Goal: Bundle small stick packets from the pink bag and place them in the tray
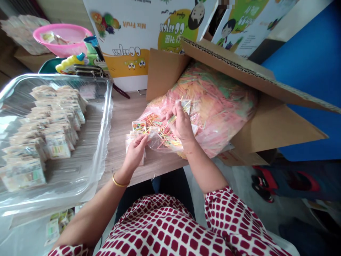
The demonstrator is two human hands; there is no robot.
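Note:
My left hand (136,152) pinches the edge of a small clear packet (153,132) over the table. My right hand (181,122) is closed around several thin coloured sticks (173,119), above the open mouth of a large clear bag (210,103). Loose pink, yellow and green sticks (167,138) lie in the bag's mouth, right of my left hand. Beside and partly behind my left hand, small printed packets (139,126) are stacked on the table (119,121).
A clear tray (102,142) with rows of filled packets stands at the left. Behind it are a pink basin (62,49) and a dark zipped pouch (89,70). An open cardboard box (277,124) surrounds the bag; printed cartons (128,35) stand behind.

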